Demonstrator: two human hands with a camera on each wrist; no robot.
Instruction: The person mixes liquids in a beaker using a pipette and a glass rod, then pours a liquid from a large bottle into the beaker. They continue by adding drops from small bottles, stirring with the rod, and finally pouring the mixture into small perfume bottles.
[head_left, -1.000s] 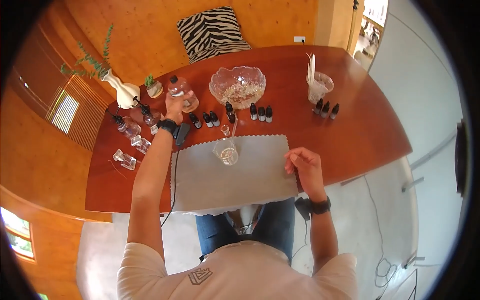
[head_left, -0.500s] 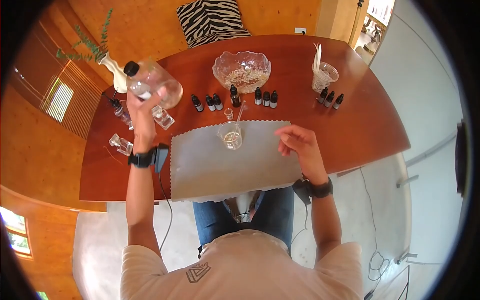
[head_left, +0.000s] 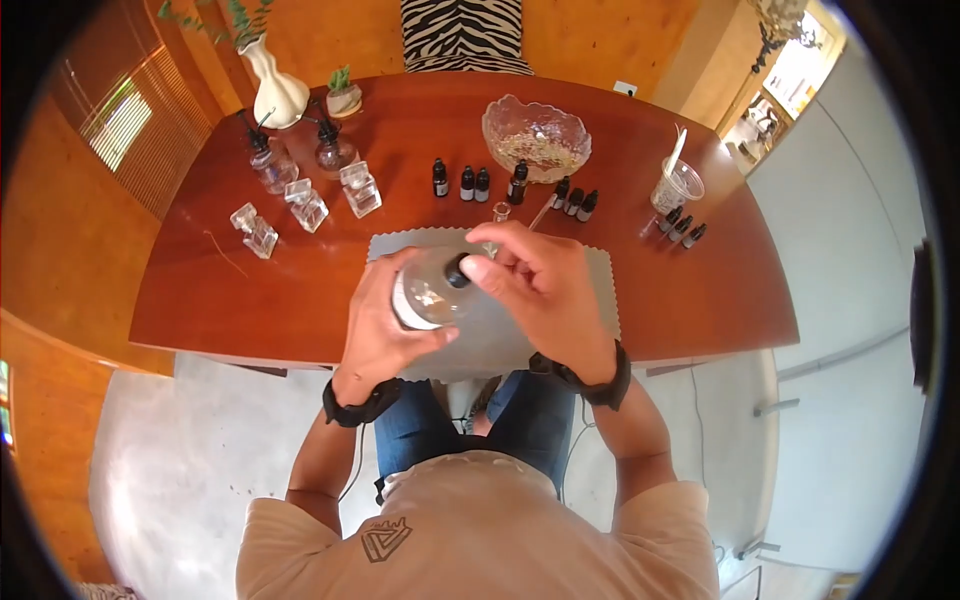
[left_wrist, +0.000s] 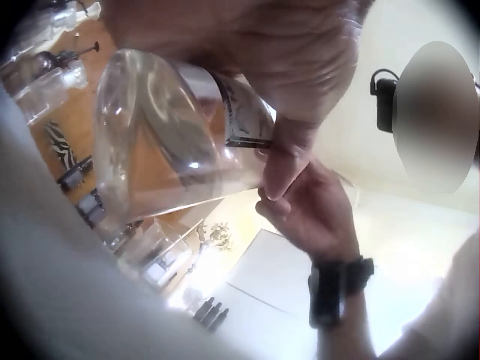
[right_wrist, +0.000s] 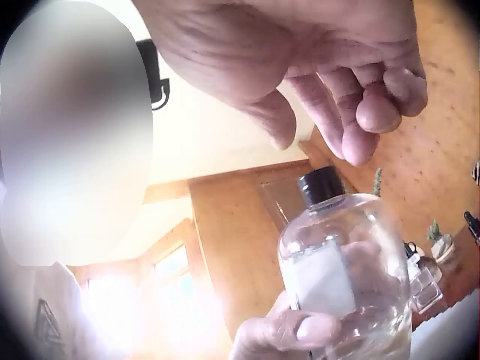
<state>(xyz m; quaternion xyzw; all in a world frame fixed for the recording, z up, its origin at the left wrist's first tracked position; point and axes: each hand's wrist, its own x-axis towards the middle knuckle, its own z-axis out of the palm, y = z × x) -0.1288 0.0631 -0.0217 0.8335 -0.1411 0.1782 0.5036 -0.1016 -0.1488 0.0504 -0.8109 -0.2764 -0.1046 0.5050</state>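
Note:
My left hand [head_left: 372,335] grips a large clear bottle [head_left: 428,290] with a white label and a black cap [right_wrist: 321,186], held up over the grey mat [head_left: 590,300]. Thumb and fingers wrap around its body, and clear liquid shows inside in the left wrist view. Right beside the cap is my right hand [head_left: 550,295], its fingers loosely bent. In the right wrist view these fingertips [right_wrist: 360,150] hover just above the cap, with a gap between. Behind the hands, the beaker on the mat is mostly hidden; a thin rod [head_left: 544,211] pokes out there.
Several small black dropper bottles [head_left: 467,183] line the table behind the mat, near a tiny glass [head_left: 501,211]. A scalloped glass bowl [head_left: 500,125] stands farther back. Square glass bottles [head_left: 307,205] and pump bottles [head_left: 335,152] are at left, a plastic cup [head_left: 680,190] at right.
My left hand has lifted the large bottle from the table's back left and brought it over the mat. My right hand has moved in from the right to the cap.

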